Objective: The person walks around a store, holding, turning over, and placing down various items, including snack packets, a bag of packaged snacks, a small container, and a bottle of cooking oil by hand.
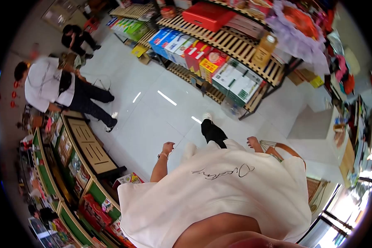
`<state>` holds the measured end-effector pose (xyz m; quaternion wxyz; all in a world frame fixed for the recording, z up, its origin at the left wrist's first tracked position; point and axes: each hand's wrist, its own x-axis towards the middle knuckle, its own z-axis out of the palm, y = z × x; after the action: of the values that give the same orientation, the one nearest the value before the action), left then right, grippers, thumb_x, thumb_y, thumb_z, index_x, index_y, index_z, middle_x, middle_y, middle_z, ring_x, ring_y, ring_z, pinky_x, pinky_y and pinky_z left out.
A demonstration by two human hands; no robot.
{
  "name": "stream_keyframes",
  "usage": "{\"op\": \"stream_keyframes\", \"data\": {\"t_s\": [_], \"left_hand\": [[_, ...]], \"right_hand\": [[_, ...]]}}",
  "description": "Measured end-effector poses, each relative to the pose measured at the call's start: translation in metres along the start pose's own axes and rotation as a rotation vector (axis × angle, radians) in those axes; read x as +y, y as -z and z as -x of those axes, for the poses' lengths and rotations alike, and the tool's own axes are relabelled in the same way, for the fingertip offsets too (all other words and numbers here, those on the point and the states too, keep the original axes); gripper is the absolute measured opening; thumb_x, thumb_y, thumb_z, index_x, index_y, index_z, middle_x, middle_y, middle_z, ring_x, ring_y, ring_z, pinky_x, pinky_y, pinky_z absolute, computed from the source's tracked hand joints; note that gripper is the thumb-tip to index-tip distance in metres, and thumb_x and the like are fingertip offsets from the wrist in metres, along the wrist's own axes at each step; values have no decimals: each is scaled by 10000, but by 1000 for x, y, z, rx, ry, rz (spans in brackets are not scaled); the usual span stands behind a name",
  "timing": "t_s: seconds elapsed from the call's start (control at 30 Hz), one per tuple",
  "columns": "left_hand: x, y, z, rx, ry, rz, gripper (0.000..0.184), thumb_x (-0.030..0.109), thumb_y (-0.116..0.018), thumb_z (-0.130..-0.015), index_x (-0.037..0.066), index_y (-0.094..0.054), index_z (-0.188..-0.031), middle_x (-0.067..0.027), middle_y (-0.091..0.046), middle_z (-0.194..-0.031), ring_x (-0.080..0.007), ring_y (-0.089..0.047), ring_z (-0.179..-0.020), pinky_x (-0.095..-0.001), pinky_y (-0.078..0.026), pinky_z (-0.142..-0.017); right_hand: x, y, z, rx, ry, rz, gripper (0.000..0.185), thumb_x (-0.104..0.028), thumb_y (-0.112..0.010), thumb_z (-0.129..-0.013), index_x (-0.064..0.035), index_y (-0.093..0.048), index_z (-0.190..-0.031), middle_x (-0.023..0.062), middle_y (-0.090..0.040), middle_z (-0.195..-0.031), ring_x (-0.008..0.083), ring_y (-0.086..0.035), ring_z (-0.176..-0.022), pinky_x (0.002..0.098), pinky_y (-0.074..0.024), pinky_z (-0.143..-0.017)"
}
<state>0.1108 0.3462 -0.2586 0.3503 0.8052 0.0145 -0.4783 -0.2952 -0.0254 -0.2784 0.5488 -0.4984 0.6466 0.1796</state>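
Observation:
My left hand (pixel 168 147) hangs beside my body over the tiled floor, with a band on its wrist (pixel 163 155). Its fingers look loosely curled, and I see nothing in them. On the other side, my right hand (pixel 252 142) is held out low with its fingers partly apart and nothing visible in it. Near the right hand is a chair with a curved wooden back (pixel 286 149). Between the hands, one leg in black trousers (pixel 213 132) is stretched forward. My white shirt (pixel 219 194) with dark lettering fills the bottom of the view.
Ahead stands a slatted shelf rack (pixel 231 43) with boxes, a red case (pixel 208 15) and a bottle of amber liquid (pixel 264 50). Display shelves (pixel 91 144) run along the left. A person in a white top (pixel 49 84) stands there; another person (pixel 76 39) sits farther back. A white counter (pixel 314 128) is right.

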Motion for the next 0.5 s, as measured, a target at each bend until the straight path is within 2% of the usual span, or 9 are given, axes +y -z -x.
{"op": "stream_keyframes", "data": {"t_s": [0.03, 0.17, 0.27, 0.4, 0.43, 0.5], "left_hand": [[4, 5, -9, 26, 5, 38, 231, 192, -490, -750, 76, -620, -902, -45, -559, -683, -135, -535, -590, -242, -388, -468], [82, 21, -21, 46, -37, 258, 204, 193, -459, -785, 130, -604, -914, 2, -536, -782, -113, -534, -721, -252, -428, -616], [125, 35, -54, 33, -39, 369, 202, 188, -487, -755, 105, -598, -901, -7, -538, -741, -124, -524, -646, -240, -397, -536], [169, 64, -93, -63, -136, 192, 216, 151, -476, -749, 69, -601, -905, -18, -542, -736, -122, -523, -645, -235, -398, -516], [181, 72, -99, -51, -161, 155, 220, 143, -482, -741, 51, -605, -898, -25, -544, -718, -117, -519, -631, -226, -396, -507], [189, 87, -115, 2, -207, 144, 206, 182, -475, -770, 79, -601, -897, -2, -526, -694, -95, -505, -623, -219, -383, -509]], "right_hand": [[-22, -1, -6, 32, 27, -15, 222, -221, -476, -774, -66, -536, -922, 80, -608, -845, 201, -548, -612, 358, -436, -515], [-119, -23, -33, 12, 108, 20, 246, -239, -471, -780, -75, -520, -956, 87, -606, -818, 206, -541, -596, 368, -424, -510], [-189, -59, -65, -113, 87, 117, 274, -284, -487, -794, -92, -507, -989, 66, -589, -847, 198, -532, -656, 363, -419, -563], [-292, -122, -68, -166, 261, 107, 228, -255, -492, -760, -78, -550, -892, 73, -596, -745, 177, -521, -540, 329, -414, -465], [-320, -131, -57, -190, 335, 80, 231, -265, -501, -753, -78, -561, -875, 67, -594, -733, 168, -519, -534, 316, -413, -456], [-369, -152, -63, -241, 404, 128, 239, -274, -508, -746, -77, -568, -867, 61, -592, -722, 159, -519, -529, 302, -412, -449]]}}
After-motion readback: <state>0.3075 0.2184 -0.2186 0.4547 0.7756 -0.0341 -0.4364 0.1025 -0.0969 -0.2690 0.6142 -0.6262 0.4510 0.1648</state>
